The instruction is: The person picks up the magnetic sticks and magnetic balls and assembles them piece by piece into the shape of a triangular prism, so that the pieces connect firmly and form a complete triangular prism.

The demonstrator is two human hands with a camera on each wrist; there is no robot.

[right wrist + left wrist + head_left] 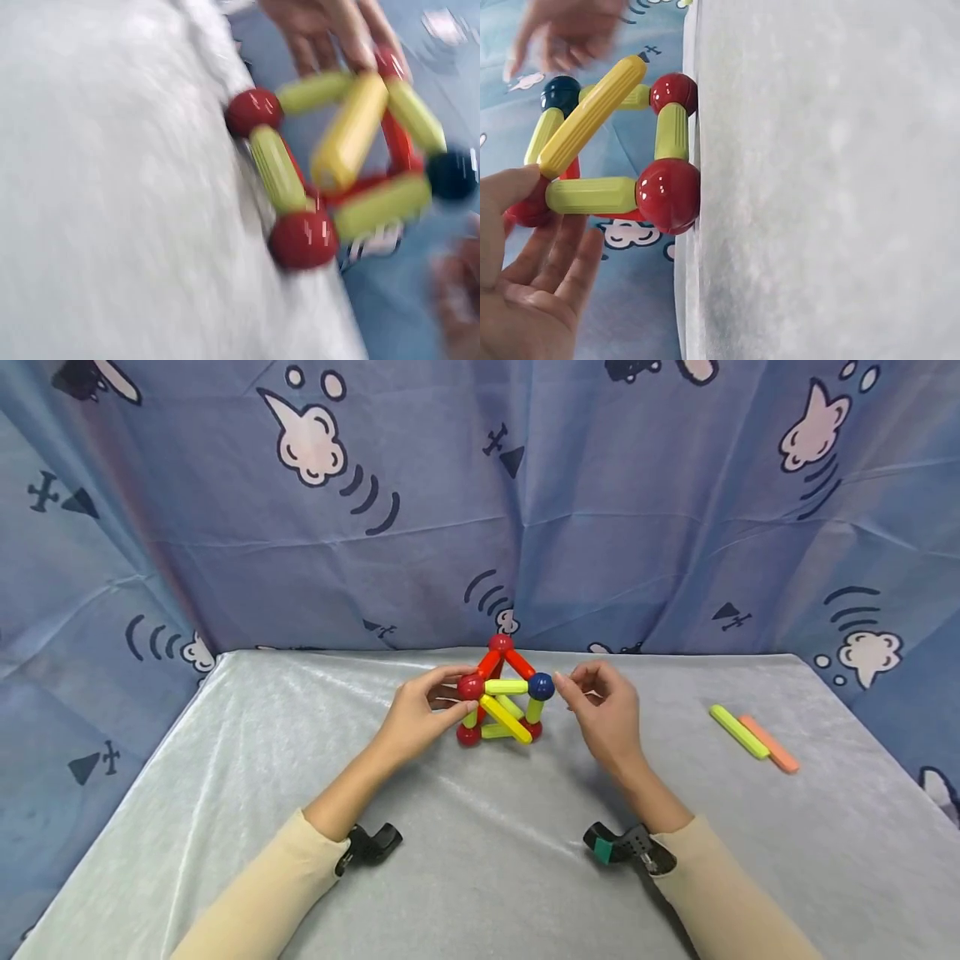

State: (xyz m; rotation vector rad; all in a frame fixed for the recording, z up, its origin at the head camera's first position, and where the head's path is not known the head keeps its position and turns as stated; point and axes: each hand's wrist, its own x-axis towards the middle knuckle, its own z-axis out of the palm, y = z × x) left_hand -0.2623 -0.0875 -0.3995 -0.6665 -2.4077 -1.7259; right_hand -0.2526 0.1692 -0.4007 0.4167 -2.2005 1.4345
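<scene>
A building frame of coloured sticks and balls stands on the table, with red balls at several corners and a blue ball (541,686) at the upper right. My left hand (420,714) grips the frame's upper left red ball (471,687), thumb in front and fingers behind. From that ball a yellow stick (507,720) slants down, its far end attached to nothing. Light green sticks (382,206) form the front square; red sticks (520,663) rise to a top red ball (501,644). My right hand (609,710), loosely curled and holding nothing, hovers just right of the blue ball, apart from it.
A loose light green stick (738,732) and an orange stick (770,744) lie side by side on the right of the table. Pale cloth (480,877) covers the tabletop. A blue patterned curtain (450,485) hangs behind its back edge.
</scene>
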